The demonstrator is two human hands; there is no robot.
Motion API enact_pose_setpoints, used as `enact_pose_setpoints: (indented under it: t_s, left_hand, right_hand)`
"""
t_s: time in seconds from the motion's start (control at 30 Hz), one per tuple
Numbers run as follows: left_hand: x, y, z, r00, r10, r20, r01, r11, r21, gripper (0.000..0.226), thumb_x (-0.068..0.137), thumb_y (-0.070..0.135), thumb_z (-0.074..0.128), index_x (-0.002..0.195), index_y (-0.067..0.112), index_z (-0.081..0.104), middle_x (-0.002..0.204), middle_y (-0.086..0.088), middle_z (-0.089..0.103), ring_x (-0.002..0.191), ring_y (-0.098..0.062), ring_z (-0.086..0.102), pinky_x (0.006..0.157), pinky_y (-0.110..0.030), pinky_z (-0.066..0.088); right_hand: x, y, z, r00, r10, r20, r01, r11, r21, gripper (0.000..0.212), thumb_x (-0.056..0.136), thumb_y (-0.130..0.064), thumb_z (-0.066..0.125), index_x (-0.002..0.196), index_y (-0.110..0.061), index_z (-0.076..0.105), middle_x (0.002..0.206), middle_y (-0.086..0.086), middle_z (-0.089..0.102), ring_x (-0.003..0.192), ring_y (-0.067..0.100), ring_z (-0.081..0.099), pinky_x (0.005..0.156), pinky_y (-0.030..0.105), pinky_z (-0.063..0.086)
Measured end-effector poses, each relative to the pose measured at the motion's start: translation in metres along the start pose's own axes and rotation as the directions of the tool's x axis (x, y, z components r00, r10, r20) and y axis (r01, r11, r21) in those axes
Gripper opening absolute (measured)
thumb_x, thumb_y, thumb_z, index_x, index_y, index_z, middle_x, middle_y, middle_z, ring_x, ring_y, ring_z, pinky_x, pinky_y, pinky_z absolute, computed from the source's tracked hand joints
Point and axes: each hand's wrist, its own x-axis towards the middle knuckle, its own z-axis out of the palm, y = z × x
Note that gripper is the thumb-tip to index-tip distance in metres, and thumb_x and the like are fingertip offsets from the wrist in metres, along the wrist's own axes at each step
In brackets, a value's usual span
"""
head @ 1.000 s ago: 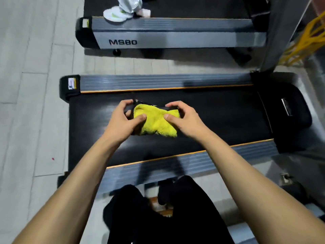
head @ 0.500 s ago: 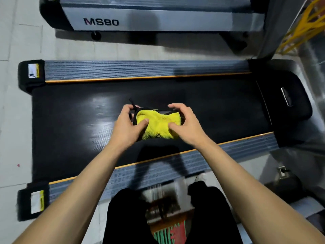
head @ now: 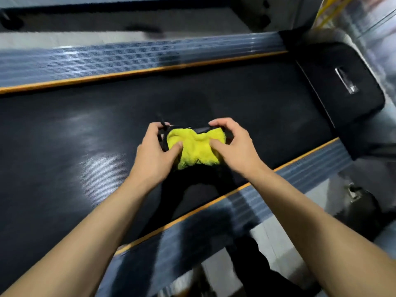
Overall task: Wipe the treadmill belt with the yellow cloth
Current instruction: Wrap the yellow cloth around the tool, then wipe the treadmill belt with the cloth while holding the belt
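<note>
A bunched yellow cloth [head: 196,148] with a black edge is held above the black treadmill belt [head: 85,133], near the belt's middle. My left hand [head: 155,156] pinches the cloth's left end, thumb on top. The right end is gripped the same way by my right hand [head: 232,147]. I cannot tell whether the cloth touches the belt. The whole frame is blurred by motion.
Grey ribbed side rails with orange trim run along the belt's far side [head: 128,58] and near side [head: 300,168]. The black motor cover [head: 342,82] closes the belt's right end. My dark-trousered legs [head: 246,264] stand by the near rail. A yellow frame [head: 325,9] shows top right.
The view has dropped closer to the belt, and the neighbouring treadmill has left the frame. Both hands keep the same hold on the cloth, which has bunched a little more in the middle.
</note>
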Motion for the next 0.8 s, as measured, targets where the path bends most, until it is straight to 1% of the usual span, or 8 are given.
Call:
enact_pose_setpoints:
  t_s: [0.07,0.17,0.3,0.4,0.47,0.57,0.67,0.8]
  left_hand:
    - [0.014,-0.007,0.026,0.998,0.013,0.060,-0.014,1.000,0.013,0.056,0.079,0.029,0.071,0.130,0.034,0.050,0.107,0.023,0.066,0.095,-0.006,0.068,0.093,-0.040,0.056]
    - [0.036,-0.019,0.070,0.992,0.040,0.120,-0.050,0.995,0.080,0.057,0.086,0.014,0.071,0.135,0.029,0.047,0.108,0.028,0.062,0.089,0.010,0.064,0.090,-0.024,0.054]
    - [0.068,-0.029,0.141,0.992,0.065,0.108,-0.081,0.985,0.153,0.055,0.086,0.013,0.072,0.134,0.027,0.049,0.108,0.028,0.063,0.092,0.009,0.064,0.091,-0.029,0.053]
    - [0.093,-0.029,0.207,0.989,0.091,0.113,-0.113,0.972,0.207,0.055,0.088,0.017,0.072,0.136,0.027,0.049,0.106,0.030,0.062,0.091,0.007,0.065,0.089,-0.029,0.053]
    - [0.112,-0.027,0.252,0.987,0.101,0.125,-0.128,0.965,0.228,0.055,0.088,0.021,0.073,0.137,0.028,0.048,0.103,0.029,0.062,0.094,0.002,0.065,0.088,-0.029,0.052]
    - [0.145,-0.019,0.321,0.987,0.105,0.124,-0.135,0.953,0.270,0.059,0.087,0.027,0.074,0.140,0.027,0.048,0.101,0.024,0.061,0.100,-0.010,0.062,0.088,-0.025,0.045]
    - [0.184,-0.005,0.387,0.983,0.138,0.119,-0.167,0.942,0.290,0.058,0.089,0.027,0.073,0.141,0.025,0.048,0.110,0.017,0.059,0.107,-0.012,0.059,0.089,-0.021,0.040]
    - [0.234,0.019,0.456,0.977,0.154,0.144,-0.194,0.926,0.325,0.055,0.092,0.028,0.068,0.142,0.027,0.046,0.118,0.012,0.059,0.117,-0.017,0.056,0.092,-0.024,0.039]
  right_hand:
    - [0.011,0.033,-0.004,1.000,0.005,-0.011,-0.004,1.000,0.027,0.039,0.081,-0.017,0.068,0.114,-0.036,0.062,0.114,-0.007,0.059,0.104,0.008,0.055,0.098,0.034,0.046]
    - [0.030,0.086,-0.013,0.999,0.023,-0.023,-0.021,0.996,0.086,0.037,0.083,-0.019,0.068,0.113,-0.038,0.061,0.111,-0.009,0.057,0.100,0.009,0.055,0.095,0.034,0.048]
    - [0.051,0.156,-0.032,0.997,0.066,-0.039,-0.060,0.990,0.131,0.034,0.087,-0.021,0.068,0.113,-0.041,0.060,0.111,-0.009,0.056,0.087,0.012,0.056,0.083,0.017,0.046]
    - [0.070,0.213,-0.057,0.993,0.093,-0.071,-0.081,0.984,0.156,0.032,0.089,-0.021,0.066,0.113,-0.041,0.060,0.112,-0.008,0.056,0.091,0.011,0.052,0.076,0.004,0.040]
    - [0.087,0.253,-0.078,0.989,0.112,-0.101,-0.093,0.980,0.178,0.031,0.090,-0.021,0.066,0.112,-0.042,0.060,0.112,-0.009,0.055,0.091,0.009,0.051,0.076,0.006,0.041]
    - [0.119,0.309,-0.111,0.980,0.137,-0.142,-0.107,0.974,0.199,0.031,0.090,-0.023,0.066,0.112,-0.043,0.060,0.111,-0.012,0.054,0.092,0.004,0.052,0.078,0.016,0.043]
    - [0.158,0.359,-0.145,0.964,0.162,-0.212,-0.117,0.971,0.209,0.030,0.089,-0.024,0.067,0.112,-0.042,0.060,0.109,-0.013,0.054,0.088,0.003,0.050,0.080,0.021,0.040]
    - [0.215,0.410,-0.182,0.944,0.165,-0.286,-0.098,0.967,0.236,0.029,0.087,-0.029,0.066,0.111,-0.044,0.060,0.107,-0.010,0.056,0.081,0.010,0.050,0.076,0.030,0.045]
